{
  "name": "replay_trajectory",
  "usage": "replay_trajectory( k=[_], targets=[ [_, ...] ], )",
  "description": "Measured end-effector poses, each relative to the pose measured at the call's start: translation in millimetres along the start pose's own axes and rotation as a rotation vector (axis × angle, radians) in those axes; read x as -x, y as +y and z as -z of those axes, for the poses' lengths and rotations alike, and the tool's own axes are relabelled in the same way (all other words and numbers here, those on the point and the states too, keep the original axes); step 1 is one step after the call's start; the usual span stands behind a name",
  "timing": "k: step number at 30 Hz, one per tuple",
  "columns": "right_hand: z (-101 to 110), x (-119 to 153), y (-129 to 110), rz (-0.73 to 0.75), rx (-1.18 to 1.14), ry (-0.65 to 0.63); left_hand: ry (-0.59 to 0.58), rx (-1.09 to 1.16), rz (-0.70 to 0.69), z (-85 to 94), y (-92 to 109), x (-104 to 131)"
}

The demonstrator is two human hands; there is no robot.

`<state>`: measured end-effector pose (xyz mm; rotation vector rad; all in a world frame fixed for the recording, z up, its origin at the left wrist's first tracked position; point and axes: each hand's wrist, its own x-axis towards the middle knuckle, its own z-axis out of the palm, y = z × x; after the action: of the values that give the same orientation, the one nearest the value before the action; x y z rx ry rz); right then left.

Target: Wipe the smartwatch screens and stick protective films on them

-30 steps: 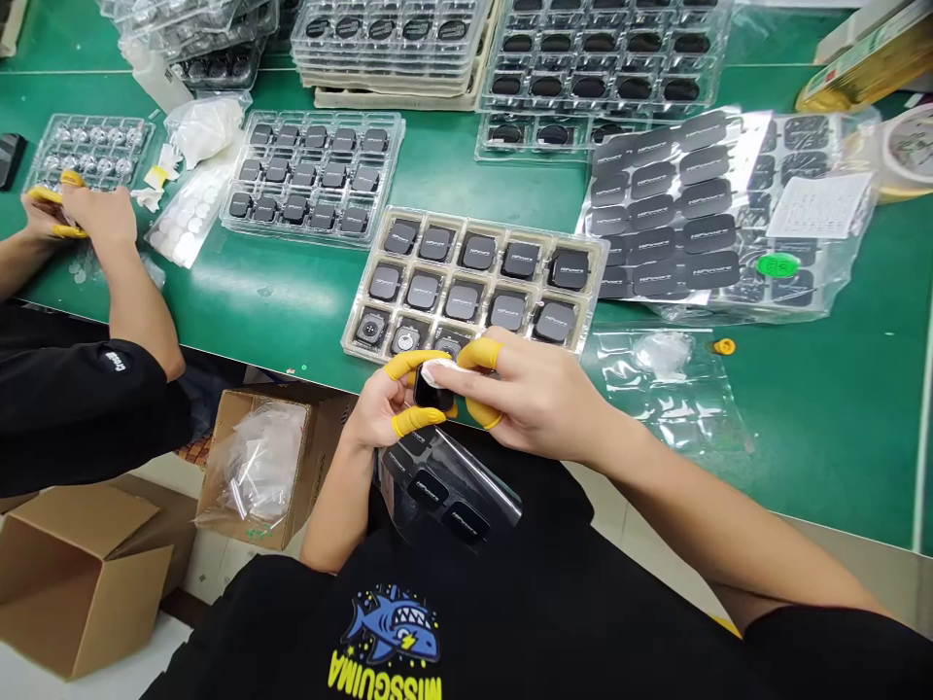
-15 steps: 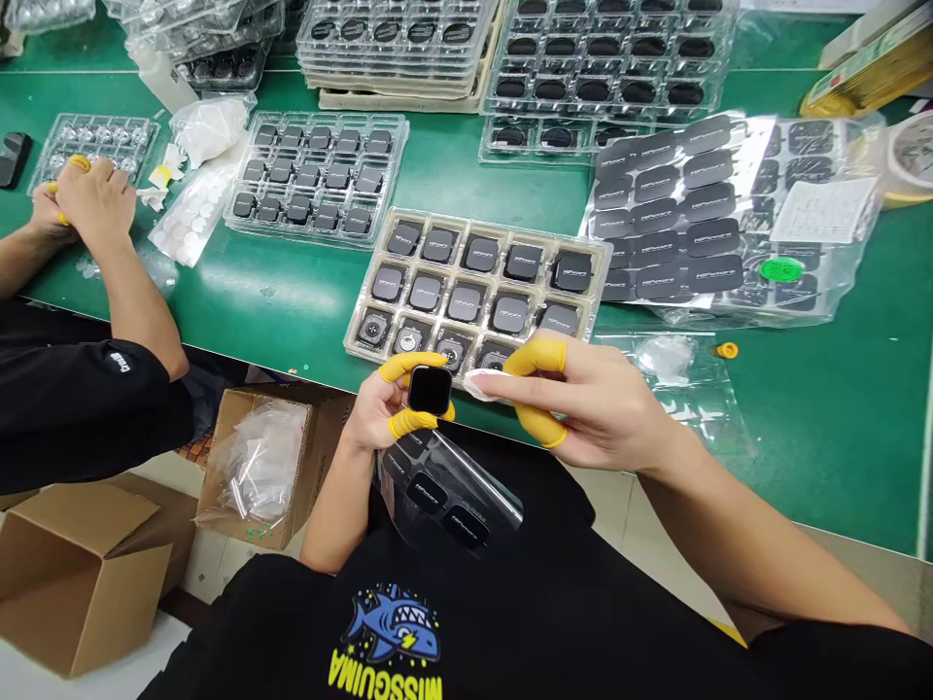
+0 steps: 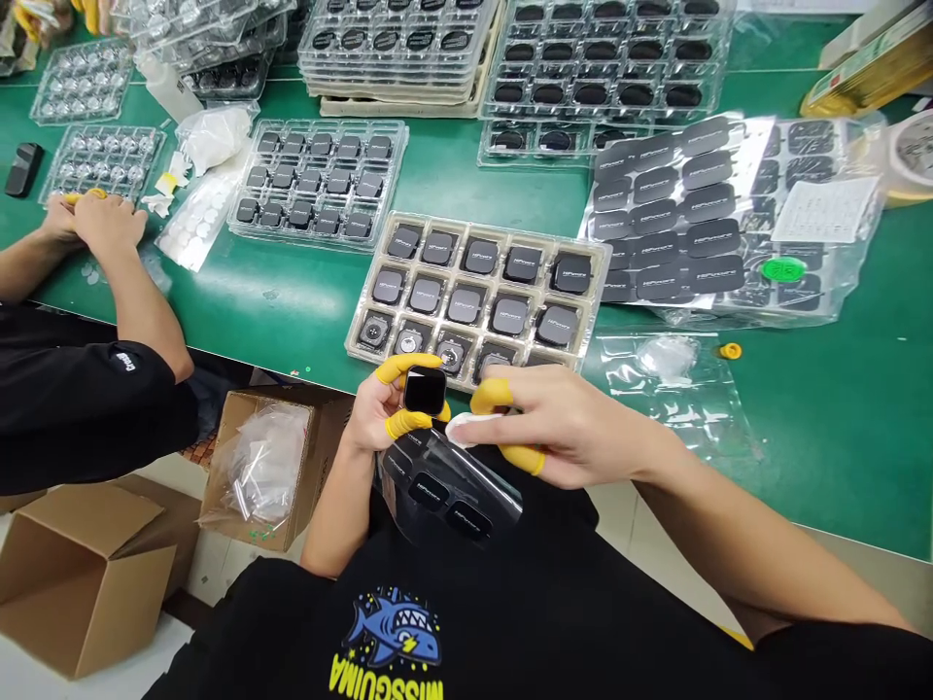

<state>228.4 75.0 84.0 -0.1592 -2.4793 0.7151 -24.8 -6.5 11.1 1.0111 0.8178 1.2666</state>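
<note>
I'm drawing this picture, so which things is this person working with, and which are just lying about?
Likely part of the job:
- black-screened watch piece, in the left fingers
- small white wad, in the right fingers
- sectioned tray in front

Probably just lying about:
- yellow ring
- white bottle
- lower-left cardboard box

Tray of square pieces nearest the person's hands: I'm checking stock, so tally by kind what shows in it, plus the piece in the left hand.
Printed dark squares: 10
Pieces with round-centred backs showing: 4, one partly hidden
Black-screened piece in the left hand: 1
Total: 15 visible; another may be behind the right hand
</note>
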Motion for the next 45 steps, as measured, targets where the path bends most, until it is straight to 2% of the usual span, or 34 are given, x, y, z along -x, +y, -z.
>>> replay_trajectory(
  k=[3, 6, 11, 16, 21, 24, 27, 30, 37, 45],
  targets=[
    [5, 7, -1, -0.091, -0.052, 0.1, -0.008, -0.015, 0.041, 0.9, 0, 0],
    [4, 9, -1, -0.155, 0.016, 0.172, -0.024, -0.016, 0.065, -0.6, 0, 0],
    [-7, 2, -5, -0.045, 0.152, 0.114, -0.025, -0.025, 0.001, -3.6, 1, 0],
    [-12, -13, -14, 0.01, 0.372, 0.091, -0.067, -0.077, 0.014, -2.0, -1, 2],
    [-14, -32, -19, -0.098, 0.589, 0.085, -0.012, -0.096, -0.003, -2.6, -7, 0],
    [-14, -33, -21, -0.129, 0.642, 0.069, 0.037, -0.075, 0.058, -5.2, -9, -1],
    [-10, -23, -23, -0.148, 0.636, 0.046, 0.038, -0.033, 0.094, -6.7, -8, 1],
    [-4, -9, -24, -0.197, 0.592, 0.057, 0.04, -0.014, 0.049, -5.4, -3, 3],
    [-5, 9, -24, -0.247, 0.386, 0.339, -0.011, 0.007, -0.076, -4.8, 3, -1],
    [-14, 3, -20, -0.279, 0.311, 0.402, 0.006, 0.029, -0.058, -10.4, 1, 2]
  ],
)
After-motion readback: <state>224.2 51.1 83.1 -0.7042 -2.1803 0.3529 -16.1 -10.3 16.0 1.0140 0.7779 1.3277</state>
